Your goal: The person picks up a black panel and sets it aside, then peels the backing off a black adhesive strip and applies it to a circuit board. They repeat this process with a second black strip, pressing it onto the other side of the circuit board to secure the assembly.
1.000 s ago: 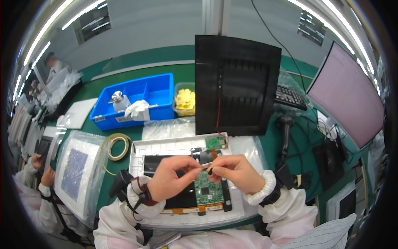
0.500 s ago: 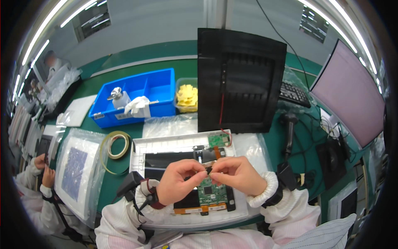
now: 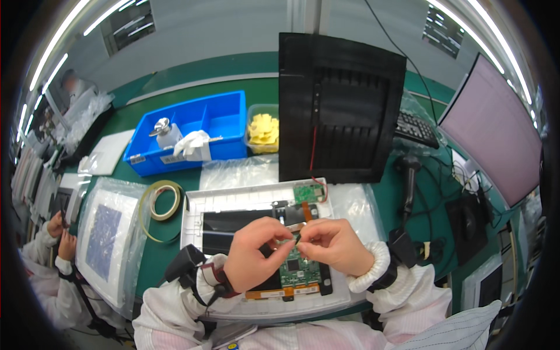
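we find both hands together over the white casing (image 3: pixel 233 199), their tips just beside each other. the left hand (image 3: pixel 255 254) has its thumb and forefinger pinched, and so does the right hand (image 3: pixel 338 245); we take the fingers of both to be gripping one small piece (image 3: pixel 297 238), too tiny and covered for us to name. it is held above the middle of the casing, over the green circuit board (image 3: pixel 293 267) lying within it. a pinch at the tips probably suits so slight a part, and bringing both hands together seems to let each steady the other.

just beyond the casing a black panel (image 3: pixel 344 111) stands upright, with a red wire (image 3: pixel 313 149) running down to a small board (image 3: pixel 309 193) at the casing's far right corner; we judge it stands so near to spare that wire a pull. clear film (image 3: pixel 356 213) spreads right of the casing, perhaps as padding. the tape rolls (image 3: pixel 178 201) lie left of the casing on the bench (image 3: pixel 157 251), likely for easy reach.
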### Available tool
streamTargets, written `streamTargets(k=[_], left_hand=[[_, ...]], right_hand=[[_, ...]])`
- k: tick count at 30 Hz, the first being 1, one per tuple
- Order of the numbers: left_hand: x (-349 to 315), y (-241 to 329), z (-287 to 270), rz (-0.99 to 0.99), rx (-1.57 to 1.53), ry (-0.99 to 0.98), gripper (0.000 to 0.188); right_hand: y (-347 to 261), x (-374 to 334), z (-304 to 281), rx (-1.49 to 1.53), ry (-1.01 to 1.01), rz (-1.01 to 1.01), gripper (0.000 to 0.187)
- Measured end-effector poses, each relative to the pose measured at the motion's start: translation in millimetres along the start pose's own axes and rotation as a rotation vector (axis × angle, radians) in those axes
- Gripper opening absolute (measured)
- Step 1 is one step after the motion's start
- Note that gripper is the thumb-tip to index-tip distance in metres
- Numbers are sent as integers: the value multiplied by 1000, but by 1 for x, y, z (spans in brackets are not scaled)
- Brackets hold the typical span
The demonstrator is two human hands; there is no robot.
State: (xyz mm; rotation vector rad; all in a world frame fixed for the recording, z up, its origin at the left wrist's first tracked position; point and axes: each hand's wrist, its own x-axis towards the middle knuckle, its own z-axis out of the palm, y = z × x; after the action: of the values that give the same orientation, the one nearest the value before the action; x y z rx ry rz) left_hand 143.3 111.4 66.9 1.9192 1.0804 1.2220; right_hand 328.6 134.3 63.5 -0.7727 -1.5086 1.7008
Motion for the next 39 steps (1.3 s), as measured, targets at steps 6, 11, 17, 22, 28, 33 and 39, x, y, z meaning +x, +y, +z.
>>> streamTargets(k=[6,11,17,22,28,33,39], left_hand=[[-2,4,2,22,1,20,10],[-2,4,2,4,-3,10,10],[-1,2,2,-18,10,-4,9],[2,-1,-8,-106,-36,-25,5],[-4,-6,-34,-225,-83,67,6],[-11,-11,-53,-151,-39,166,7],[-25,0,-79,-170,28,188,5]], right_hand=[[-1,0,2,-47,24,-50,5],[-1,0,1,-218,47,-126,6],[-4,1,1,-314,45,-149,7],[-4,5,-6,-165,52,-22,7],[-38,32,-16,-613,140,-261,4],[-58,116,-2,-1297,185,-827,5],[-55,211,8,-2165,61,-828,6]])
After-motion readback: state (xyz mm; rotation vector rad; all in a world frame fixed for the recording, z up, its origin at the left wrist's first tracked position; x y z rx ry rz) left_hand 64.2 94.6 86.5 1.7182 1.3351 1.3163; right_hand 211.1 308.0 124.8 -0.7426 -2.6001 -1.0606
